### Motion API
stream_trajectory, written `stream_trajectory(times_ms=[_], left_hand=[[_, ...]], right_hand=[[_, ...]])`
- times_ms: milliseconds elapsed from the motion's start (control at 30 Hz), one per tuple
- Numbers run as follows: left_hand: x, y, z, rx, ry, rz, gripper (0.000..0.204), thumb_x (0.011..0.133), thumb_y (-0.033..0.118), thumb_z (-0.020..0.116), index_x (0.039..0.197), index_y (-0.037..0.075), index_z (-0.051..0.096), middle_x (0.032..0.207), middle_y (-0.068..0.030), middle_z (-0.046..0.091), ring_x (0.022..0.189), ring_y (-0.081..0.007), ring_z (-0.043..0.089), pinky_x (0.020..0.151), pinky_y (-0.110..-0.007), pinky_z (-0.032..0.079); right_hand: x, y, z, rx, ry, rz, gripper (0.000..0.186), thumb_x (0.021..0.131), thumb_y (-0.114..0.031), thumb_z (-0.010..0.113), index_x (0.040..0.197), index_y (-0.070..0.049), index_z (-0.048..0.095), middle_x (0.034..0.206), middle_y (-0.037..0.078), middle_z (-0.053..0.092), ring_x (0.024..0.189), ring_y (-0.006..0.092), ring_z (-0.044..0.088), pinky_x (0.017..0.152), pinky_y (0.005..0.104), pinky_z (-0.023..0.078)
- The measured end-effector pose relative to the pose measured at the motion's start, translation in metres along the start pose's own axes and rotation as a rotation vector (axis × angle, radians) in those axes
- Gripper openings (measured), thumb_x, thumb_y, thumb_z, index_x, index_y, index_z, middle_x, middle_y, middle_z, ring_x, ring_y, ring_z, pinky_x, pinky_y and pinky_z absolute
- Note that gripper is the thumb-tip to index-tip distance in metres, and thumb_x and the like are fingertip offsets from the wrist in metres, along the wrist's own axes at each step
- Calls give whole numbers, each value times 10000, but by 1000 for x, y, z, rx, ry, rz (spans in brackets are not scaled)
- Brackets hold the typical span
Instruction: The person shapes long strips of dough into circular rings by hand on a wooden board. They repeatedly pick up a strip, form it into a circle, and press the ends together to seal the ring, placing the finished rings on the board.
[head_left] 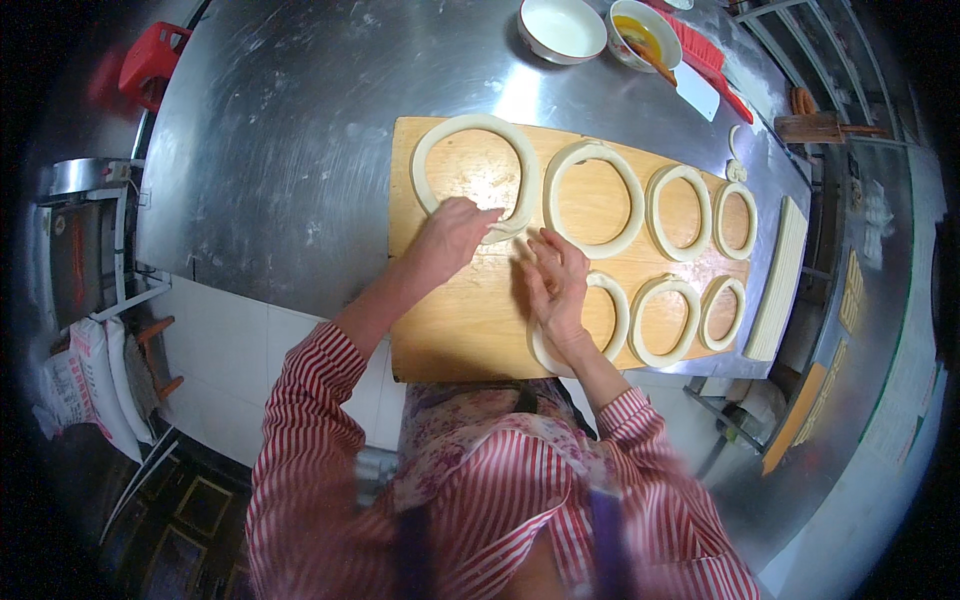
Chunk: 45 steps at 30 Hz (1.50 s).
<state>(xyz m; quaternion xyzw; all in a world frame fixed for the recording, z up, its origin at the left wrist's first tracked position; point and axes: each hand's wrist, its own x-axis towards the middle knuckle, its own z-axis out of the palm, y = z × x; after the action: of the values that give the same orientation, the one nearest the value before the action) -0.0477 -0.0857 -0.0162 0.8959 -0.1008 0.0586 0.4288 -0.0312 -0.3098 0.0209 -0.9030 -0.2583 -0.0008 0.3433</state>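
Observation:
On a wooden board (450, 330) lie several pale dough rings in two rows. My left hand (452, 240) is at the near side of the far-left dough ring (424, 165), its fingers closed on the dough where the ring's ends overlap. Just right of that spot, my right hand (560, 285) hovers with fingers apart and bent, holding nothing. It partly covers the near-row dough ring (622, 310) below it. Another dough ring (640, 200) lies beyond the right hand, whole and round.
The board rests on a steel table (270, 150). At the far edge stand a white bowl (562, 30) and a bowl of yellow liquid (672, 45) with a brush. A white scraper (697, 92) and red brush (700, 50) lie nearby. Dough strips (778, 280) lie at the right.

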Motion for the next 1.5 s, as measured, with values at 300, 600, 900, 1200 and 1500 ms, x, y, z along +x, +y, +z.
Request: stream_trajectory(times_ms=[300,600,900,1200,1500], left_hand=[[-50,18,1,292,-130,135,600,855,160,697,1389,-21,494,1477,-212,460,1416,-356,396,1204,-478,267],[40,-49,-41,400,311,-472,485,791,127,725,1240,-23,619,1150,-177,620,1048,-319,594,925,-464,466],[51,10,-118,-960,365,-622,267,770,-46,662,1036,-29,657,993,-107,671,970,-179,664,873,-294,529],[-15,-42,-113,-149,53,-207,269,752,-95,605,987,25,659,993,-88,657,936,-246,662,859,-320,524],[66,-65,-53,203,173,-196,435,821,130,740,1234,41,638,1187,-138,572,1131,-313,539,990,-420,430]], right_hand=[[101,11,-2,-62,9,19,369,846,-156,729,1172,8,681,1117,181,677,1057,336,611,971,443,414],[175,26,42,-438,-306,190,459,721,-239,810,1082,24,702,872,184,722,760,316,690,806,458,473],[180,-26,-55,660,-410,499,261,705,41,767,931,-14,648,855,42,651,776,145,628,748,276,511],[105,-1,-45,155,-447,177,238,742,32,718,970,-26,681,990,115,662,934,264,657,861,367,517],[132,-15,39,-350,-220,77,376,789,-191,770,1099,-27,636,1032,152,618,944,335,638,838,440,492]])
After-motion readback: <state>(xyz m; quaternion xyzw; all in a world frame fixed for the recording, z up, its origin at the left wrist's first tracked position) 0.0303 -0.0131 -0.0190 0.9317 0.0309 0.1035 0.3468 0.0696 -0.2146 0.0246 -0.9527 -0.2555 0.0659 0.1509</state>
